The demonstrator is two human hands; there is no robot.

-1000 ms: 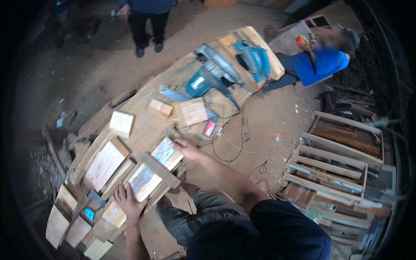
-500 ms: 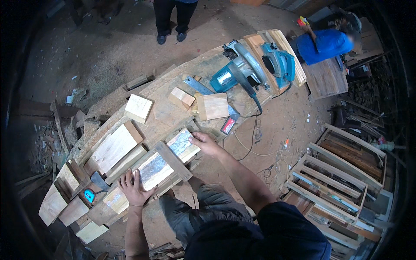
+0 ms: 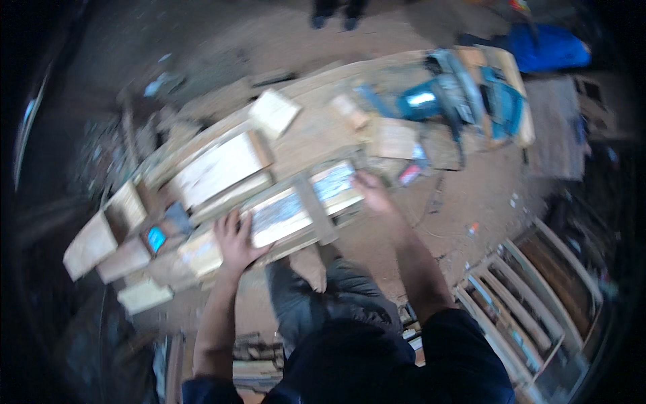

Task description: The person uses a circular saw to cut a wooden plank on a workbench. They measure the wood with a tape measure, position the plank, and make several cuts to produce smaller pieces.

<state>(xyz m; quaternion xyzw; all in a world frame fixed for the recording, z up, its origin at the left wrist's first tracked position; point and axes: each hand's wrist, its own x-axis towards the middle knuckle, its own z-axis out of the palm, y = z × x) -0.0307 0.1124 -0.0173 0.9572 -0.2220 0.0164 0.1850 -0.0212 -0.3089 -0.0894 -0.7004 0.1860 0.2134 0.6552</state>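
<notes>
A long pale board (image 3: 276, 219) with grey, mottled streaks on its face lies along the near edge of the wooden bench (image 3: 303, 94), with a narrow wooden strip (image 3: 313, 209) crossing it. My left hand (image 3: 235, 246) rests on the board's left part, fingers spread. At the board's right end, my right hand (image 3: 370, 190) grips the edge. Left of my left hand are a blue tape measure (image 3: 157, 239) and a dark metal tool (image 3: 178, 217), too blurred to name exactly. A white-faced block (image 3: 212, 168) lies behind the board, and the whole view is smeared by motion.
A circular saw (image 3: 444, 101) and a blue planer (image 3: 501, 111) sit on the bench's right, near small blocks (image 3: 397, 138). A co-worker's legs (image 3: 336, 13) show beyond; another person in blue (image 3: 548, 50) is at far right. Wooden frames (image 3: 518, 303) lie lower right.
The view has swung, so the bench sits higher and flatter in it. My hands remain on the board. The standing person has mostly left the top of the picture.
</notes>
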